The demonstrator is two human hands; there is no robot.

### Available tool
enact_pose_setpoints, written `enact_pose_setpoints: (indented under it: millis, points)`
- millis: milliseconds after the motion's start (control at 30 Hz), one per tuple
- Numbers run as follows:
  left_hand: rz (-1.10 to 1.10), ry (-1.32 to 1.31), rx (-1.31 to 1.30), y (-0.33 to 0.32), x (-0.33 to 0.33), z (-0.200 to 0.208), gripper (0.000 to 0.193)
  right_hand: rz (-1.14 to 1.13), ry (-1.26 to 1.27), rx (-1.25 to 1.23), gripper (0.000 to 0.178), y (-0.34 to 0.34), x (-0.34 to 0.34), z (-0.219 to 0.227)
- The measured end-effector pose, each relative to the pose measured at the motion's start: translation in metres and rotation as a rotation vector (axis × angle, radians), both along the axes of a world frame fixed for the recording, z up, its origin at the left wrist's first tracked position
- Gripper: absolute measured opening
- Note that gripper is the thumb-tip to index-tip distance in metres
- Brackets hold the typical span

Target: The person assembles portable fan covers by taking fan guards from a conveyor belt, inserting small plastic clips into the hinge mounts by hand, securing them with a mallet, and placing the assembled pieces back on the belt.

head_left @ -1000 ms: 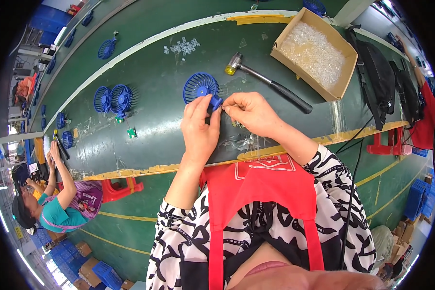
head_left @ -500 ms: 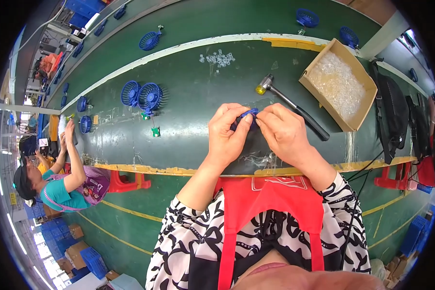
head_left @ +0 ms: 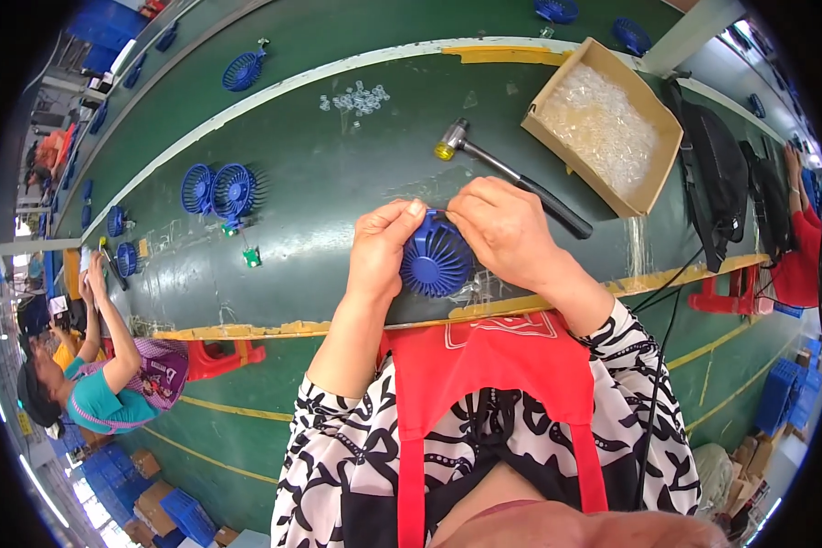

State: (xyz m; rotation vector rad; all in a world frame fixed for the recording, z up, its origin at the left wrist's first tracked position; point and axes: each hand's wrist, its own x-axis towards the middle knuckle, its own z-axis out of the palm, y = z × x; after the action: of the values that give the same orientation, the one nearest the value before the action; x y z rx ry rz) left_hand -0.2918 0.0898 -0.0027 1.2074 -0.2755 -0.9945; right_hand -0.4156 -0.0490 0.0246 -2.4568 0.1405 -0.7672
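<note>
Between my hands, above the near edge of the dark green bench, is a round blue fan housing (head_left: 437, 260) with ribs running out from its hub. My left hand (head_left: 382, 245) grips its upper left side, thumb along the top. The fingertips of my right hand (head_left: 500, 226) pinch together at the top edge of the housing. Whatever small part they may hold there is hidden. Beyond my right hand lies a hammer (head_left: 521, 178) with a yellow face and black handle. A cardboard box (head_left: 557, 123) of small clear plastic pieces stands to its right.
Two blue fan housings (head_left: 217, 190) with a green circuit board (head_left: 251, 257) lie to the left. Loose clear pieces (head_left: 356, 99) are heaped farther back. A black bag (head_left: 720, 169) rests at the right. Another person (head_left: 110, 374) works at far left, and blue fans sit along the rear belt.
The fan housing has turned so its ribbed round face now shows below my fingers. My view has shifted, so the bench things appear farther left and higher.
</note>
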Motion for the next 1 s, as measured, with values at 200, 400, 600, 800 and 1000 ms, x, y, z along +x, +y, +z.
enact_pose_setpoints:
  millis: [200, 400, 600, 800, 1000]
  points:
    - [0.004, 0.078, 0.006, -0.004, 0.002, -0.001, 0.017, -0.011, 0.012, -0.003, 0.008, -0.002, -0.002, -0.002]
    - [-0.043, 0.171, 0.027, -0.006, 0.002, -0.003, 0.016, -0.035, 0.070, -0.070, 0.008, -0.004, -0.008, -0.002]
    - [-0.028, 0.210, 0.031, -0.013, 0.002, 0.000, 0.015, -0.028, 0.065, -0.090, 0.008, -0.008, -0.011, 0.002]
    - [-0.095, 0.068, 0.089, -0.023, -0.007, -0.001, 0.018, 0.003, 0.079, 0.011, 0.008, -0.018, -0.013, -0.006]
    - [-0.198, -0.214, 0.316, -0.047, 0.027, -0.008, 0.022, -0.249, 0.071, -0.137, 0.016, -0.039, -0.009, -0.018]
